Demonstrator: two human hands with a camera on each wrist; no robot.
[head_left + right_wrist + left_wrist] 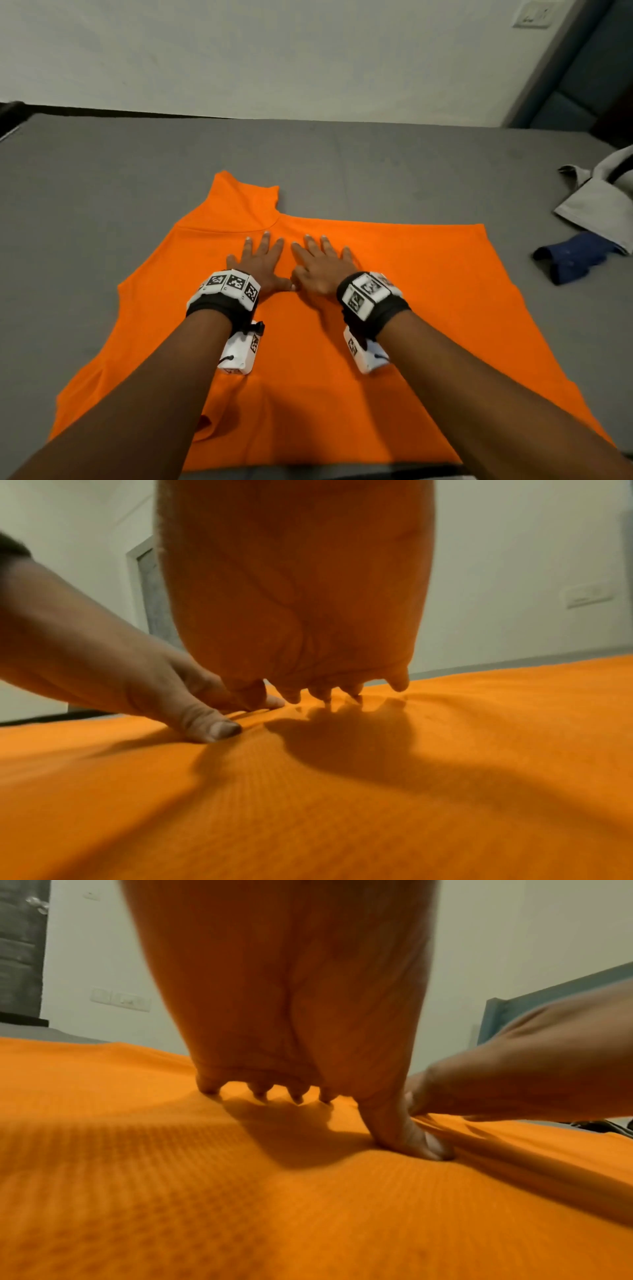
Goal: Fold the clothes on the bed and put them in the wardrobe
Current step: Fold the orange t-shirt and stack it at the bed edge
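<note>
An orange T-shirt lies spread flat on the grey bed, one sleeve pointing away from me. Both hands press on its middle, side by side with thumbs nearly touching. My left hand lies flat, fingers straight and spread. My right hand lies flat too, fingers straight. In the left wrist view the left hand arches over the orange T-shirt with fingertips and thumb down. The right wrist view shows the right hand over the orange T-shirt, and the left hand beside it.
At the bed's right edge lie a grey garment and a dark blue garment. A white wall runs behind the bed, with a blue-grey headboard at the far right. Bare grey sheet lies left and beyond the shirt.
</note>
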